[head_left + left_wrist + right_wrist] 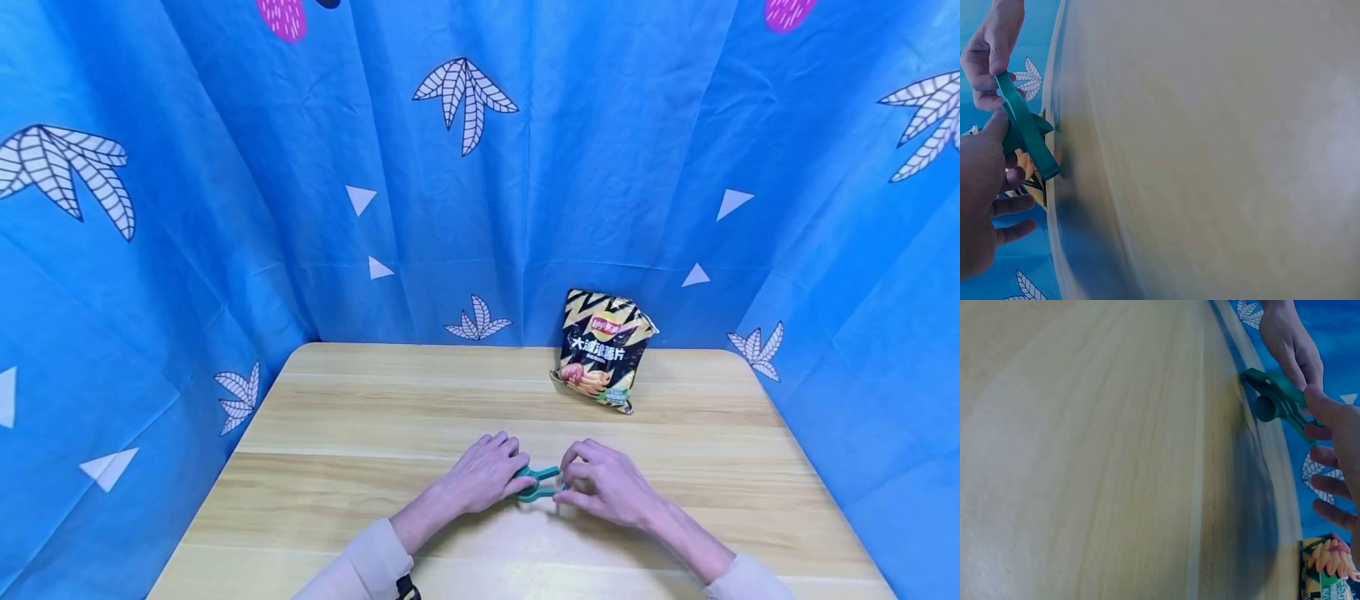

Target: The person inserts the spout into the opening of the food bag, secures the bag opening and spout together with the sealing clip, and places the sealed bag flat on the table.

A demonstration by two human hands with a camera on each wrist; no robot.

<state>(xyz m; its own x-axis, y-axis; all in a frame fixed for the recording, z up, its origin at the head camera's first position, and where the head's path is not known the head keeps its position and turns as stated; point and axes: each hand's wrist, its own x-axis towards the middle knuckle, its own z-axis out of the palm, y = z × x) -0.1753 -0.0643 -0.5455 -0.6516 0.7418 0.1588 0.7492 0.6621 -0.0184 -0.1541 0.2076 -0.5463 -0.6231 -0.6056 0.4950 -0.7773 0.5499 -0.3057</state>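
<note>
Both hands meet at a green plastic clamp (537, 492), held over the near middle of the wooden table (360, 517). My left hand (483, 475) pinches its left end between thumb and fingers. At the other end, the thumb and fingers of my right hand (606, 485) pinch the clamp's arms, which stand apart with a gap between them. The left wrist view shows the clamp (1030, 134) between the two hands, with the remaining left fingers spread. From the right wrist, a round knob-like part shows on the clamp (1266, 407).
A black and yellow bag of potato chips (603, 350) stands at the back of the table, right of centre, beyond my right hand. Blue patterned curtains (600, 150) hang behind the table and along both sides.
</note>
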